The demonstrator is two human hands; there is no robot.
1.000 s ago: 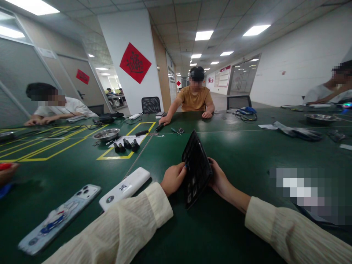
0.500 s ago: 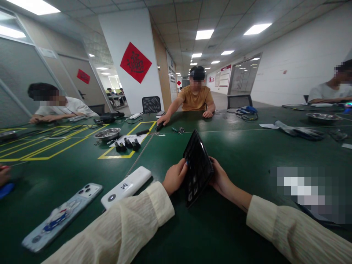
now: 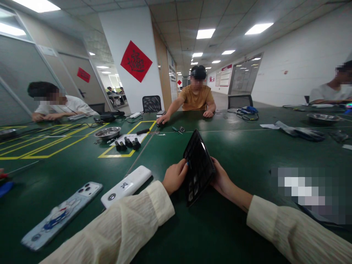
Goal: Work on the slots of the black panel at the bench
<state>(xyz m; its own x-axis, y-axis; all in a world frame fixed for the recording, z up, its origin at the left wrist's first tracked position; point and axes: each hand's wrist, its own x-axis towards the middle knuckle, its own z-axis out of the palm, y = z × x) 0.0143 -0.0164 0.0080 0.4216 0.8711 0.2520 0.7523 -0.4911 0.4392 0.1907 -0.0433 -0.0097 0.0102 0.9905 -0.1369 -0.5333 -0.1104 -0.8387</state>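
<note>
A thin, flat black case (image 3: pixel 198 167) stands tilted on edge above the table, its dark face marked in a grid of rectangles. My right hand (image 3: pixel 221 178) grips it by the right edge, with the fingers hidden behind. On the other side, my left hand (image 3: pixel 175 175) is closed, thumb and fingertips against the gridded face. A tiny blue spot shows at those fingertips; what they pinch is too small to name. Left of my forearm lie a white device with a round lens-like mark (image 3: pixel 126 186) and a phone in a pale blue cartoon case (image 3: pixel 62 216).
Black cylindrical parts (image 3: pixel 128 143) stand on paper beside a metal bowl (image 3: pixel 107 133). Across the green table (image 3: pixel 247 146), a person (image 3: pixel 196 97) reaches toward small parts near pliers (image 3: pixel 177 129). Gloves (image 3: pixel 299 131) lie at right. A blurred patch (image 3: pixel 305 190) covers something near my right sleeve.
A thin metal rod now shows at the left edge, near a blue and red thing there. My hands and the black case hold almost the same pose.
</note>
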